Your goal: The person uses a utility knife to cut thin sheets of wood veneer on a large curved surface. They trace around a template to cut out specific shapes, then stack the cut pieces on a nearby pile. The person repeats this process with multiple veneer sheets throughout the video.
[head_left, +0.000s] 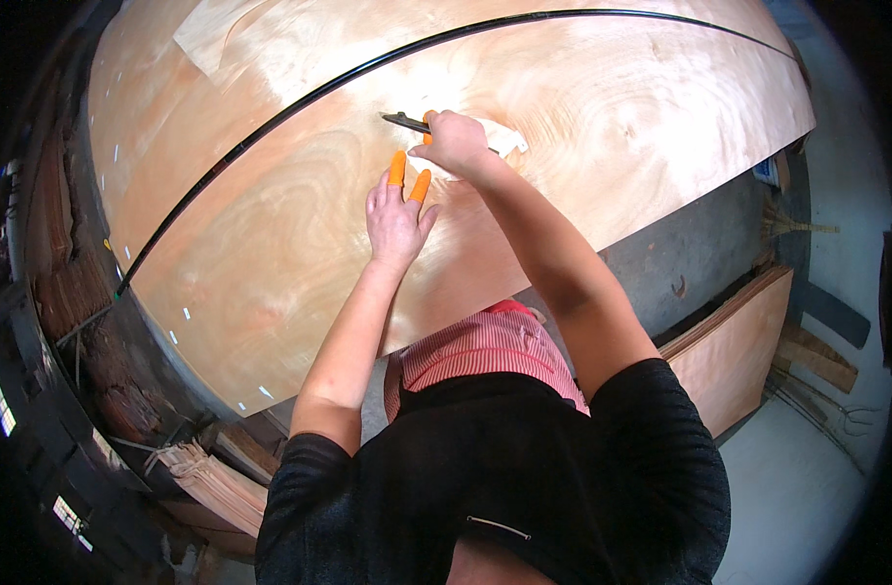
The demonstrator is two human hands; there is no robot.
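Observation:
A large, pale wood veneer sheet point(271, 244) spreads beneath both hands. My left hand point(395, 226) lies flat on it with fingers apart, orange finger cots covering two fingertips. Just to its upper right, my right hand point(456, 144) is closed around a dark knife point(405, 122), whose narrow end points left, close over the sheet. Orange also shows at a right fingertip. A whitish, thin, irregular scrap point(504, 138) lies under and beside the right hand; whether it is paper or veneer I cannot tell.
A long black rod or tube point(368, 66) crosses the sheet beyond my hands. A torn-edged veneer piece point(207, 44) lies at the far left. Stacked wood sheets point(734, 351) stand at the lower right. Bundled veneer strips point(212, 478) sit at the lower left.

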